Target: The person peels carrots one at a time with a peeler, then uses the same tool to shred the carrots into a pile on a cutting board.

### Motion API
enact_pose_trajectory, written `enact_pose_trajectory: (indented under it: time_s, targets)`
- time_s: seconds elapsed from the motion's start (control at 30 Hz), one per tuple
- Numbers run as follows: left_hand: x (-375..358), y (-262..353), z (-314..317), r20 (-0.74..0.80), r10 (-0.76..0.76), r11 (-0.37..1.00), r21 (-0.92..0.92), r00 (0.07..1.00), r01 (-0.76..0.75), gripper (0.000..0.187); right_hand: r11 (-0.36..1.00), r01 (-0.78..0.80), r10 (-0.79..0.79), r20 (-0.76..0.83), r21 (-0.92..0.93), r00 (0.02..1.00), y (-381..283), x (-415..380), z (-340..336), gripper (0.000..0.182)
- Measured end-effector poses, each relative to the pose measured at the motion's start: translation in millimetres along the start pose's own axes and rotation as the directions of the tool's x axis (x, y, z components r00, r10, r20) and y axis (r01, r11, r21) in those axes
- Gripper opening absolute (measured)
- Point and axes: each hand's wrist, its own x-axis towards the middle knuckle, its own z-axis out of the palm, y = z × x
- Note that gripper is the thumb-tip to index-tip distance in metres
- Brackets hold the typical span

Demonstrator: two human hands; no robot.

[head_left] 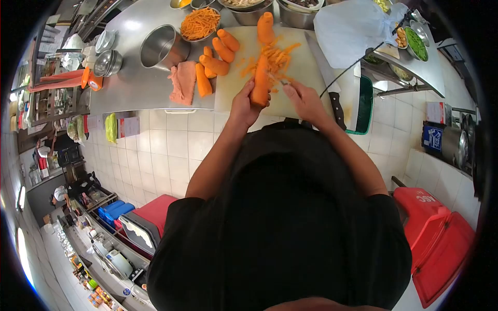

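Your left hand (243, 106) has its fingers closed around a peeled carrot (260, 82), holding it lengthwise over the white cutting board (306, 67) near the board's front edge. Your right hand (305, 101) sits just beside it, fingers curled around a small tool (280, 80) whose metal tip touches the carrot's side; the tool is too small to tell exactly what it is. A loose heap of carrot shreds (277, 56) lies on the board right behind the carrot you hold.

On the left part of the board rest several whole peeled carrots (220, 52), and another one (265, 27) lies at the far edge. One carrot (203, 80) lies off the board on the steel counter (135, 88), next to a folded pinkish cloth (182, 82). A large knife (328, 78) lies along the right side of the board, its dark handle toward you. Behind the carrots stand an empty steel pot (163, 46) and a bowl of shredded carrot (201, 23). A white plastic bag (353, 26) sits to the right of the board.
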Motion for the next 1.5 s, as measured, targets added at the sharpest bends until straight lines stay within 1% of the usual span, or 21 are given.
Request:
enact_pose_trajectory:
  time_s: [0.03,0.07,0.13,0.23,0.33,0.37,0.47,0.53,0.63,0.67,0.73,0.77,0.83,0.87,0.97,1.03,1.13,1.17,1.27,1.37,1.5]
  targets:
    - [3.6,1.8,-1.8,-0.015,0.002,1.0,-0.025,1.0,-0.003,0.041,0.995,0.028,-0.023,0.058,-0.094,0.998,-2.7,-1.1,0.5,0.035]
    - [6.0,2.5,-4.3,-0.021,0.001,0.998,-0.057,1.0,-0.002,0.038,0.986,-0.023,0.044,0.125,-0.163,0.991,-5.9,-1.3,2.4,0.039]
    - [12.5,5.5,-6.3,-0.028,0.001,0.993,-0.12,1.0,-0.004,0.034,0.973,0.056,-0.025,0.136,-0.224,0.99,-13.3,-1.0,7.9,0.041]
    - [16.0,8.7,6.5,-0.226,-0.054,0.97,-0.243,0.973,-0.003,0.031,0.945,0.12,-0.073,0.163,-0.303,0.984,-17.1,1.4,18.0,0.043]
    - [22.0,7.2,2.1,-0.107,0.015,0.966,-0.255,0.994,-0.042,0.032,0.933,0.195,-0.16,0.137,-0.302,0.978,-24.3,6.3,25.0,0.038]
    - [24.8,6.8,1.0,-0.12,0.026,0.961,-0.269,0.992,-0.058,0.034,0.93,0.229,-0.202,0.119,-0.288,0.972,-26.3,8.8,26.7,0.036]
    - [24.0,7.3,6.8,-0.176,0.034,0.95,-0.299,0.984,-0.086,0.038,0.915,0.217,-0.198,0.09,-0.339,0.976,-21.7,13.1,31.9,0.038]
    - [20.3,11.0,12.8,-0.229,0.026,0.949,-0.301,0.973,-0.096,0.038,0.923,0.088,-0.074,0.051,-0.374,0.996,-13.4,19.6,32.4,0.042]
    - [16.1,16.2,-1.2,-0.078,0.013,0.971,-0.236,0.997,-0.031,0.038,0.936,-0.117,0.129,0.016,-0.332,0.991,12.2,30.9,16.8,0.045]
    - [19.6,19.9,-3.7,-0.065,0.042,0.973,-0.225,0.997,-0.056,0.037,0.936,-0.183,0.197,0.015,-0.301,0.98,22.3,36.5,14.2,0.045]
    - [11.8,16.3,-9.0,-0.059,0.062,0.977,-0.201,0.996,-0.073,0.036,0.973,-0.034,0.066,0.135,-0.228,0.989,-4.3,27.9,21.1,0.045]
    - [11.6,16.6,-6.4,-0.128,0.042,0.972,-0.224,0.991,-0.07,0.036,0.981,0.041,-0.007,0.177,-0.188,0.984,-17.0,27.4,23.4,0.045]
    - [10.2,22.3,13.9,-0.253,-0.002,0.96,-0.27,0.967,-0.069,0.036,0.966,0.095,-0.042,0.217,-0.24,0.975,-25.9,30.4,28.0,0.045]
    - [10.4,21.9,16.7,-0.258,-0.007,0.963,-0.261,0.966,-0.063,0.036,0.958,0.122,-0.057,0.241,-0.261,0.969,-27.9,30.8,29.3,0.045]
    - [6.3,23.0,16.1,-0.271,-0.008,0.969,-0.238,0.962,-0.059,0.035,0.968,0.096,-0.028,0.279,-0.233,0.96,-27.2,39.9,26.3,0.044]
    - [0.8,21.1,10.4,-0.252,-0.015,0.973,-0.226,0.968,-0.043,0.033,0.968,0.082,-0.028,0.225,-0.236,0.974,-10.8,46.6,28.5,0.045]
    - [-8.6,19.4,0.3,-0.139,-0.114,0.975,-0.204,0.984,0.084,0.035,0.941,0.025,0.035,0.172,-0.338,0.985,16.9,65.7,25.0,0.046]
    - [-11.7,16.7,-5.8,-0.105,-0.107,0.979,-0.186,0.989,0.086,0.035,0.922,0.005,0.061,0.158,-0.387,0.985,25.6,74.2,22.0,0.047]
    - [-16.3,10.2,-12.8,-0.025,-0.093,0.988,-0.127,0.995,0.089,0.036,0.913,-0.117,0.144,0.042,-0.391,0.989,57.9,92.8,20.0,0.05]
    - [-20.2,12.6,-15.9,-0.044,-0.05,0.996,-0.083,0.998,0.046,0.037,0.947,-0.213,0.231,0.049,-0.242,0.972,44.1,90.7,14.7,0.051]
    - [-8.2,13.5,-29.0,-0.108,-0.002,0.998,-0.07,0.994,-0.006,0.037,0.963,-0.137,0.167,0.114,-0.233,0.979,9.8,67.7,16.7,0.051]
